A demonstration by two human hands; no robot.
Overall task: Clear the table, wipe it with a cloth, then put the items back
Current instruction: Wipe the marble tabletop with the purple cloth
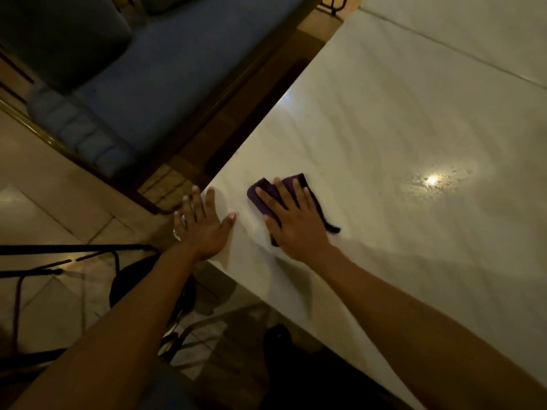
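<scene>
Item one: the white marble-look table (414,128), its glossy top taking up the right side of the view, with a bright lamp reflection (431,180) glinting on it toward the right.

Item two: the folded purple cloth (268,190), lying flat on the tabletop near the table's left corner, a thin dark strand of it trailing out to the right.

Item three: our right hand (293,223). We are pressing it palm-down on the cloth, fingers straight and spread apart, fingertips reaching almost to the cloth's far edge, thumb lying along its left side.

Item four: our left hand (204,226). We are resting it flat at the table's corner, just left of the cloth and not touching it. The fingers are straight and spread; the thumb and index finger are lying on the white top, while the outer fingers are reaching past the edge. A ring (183,218) is showing on one finger.

Item five: a blue cushioned sofa (142,84), standing far left beyond the table's edge, with a darker cushion (59,37) at its far-left end.

Item six: a black metal chair frame (59,261), standing near left over the pale tiled floor (44,187).
</scene>
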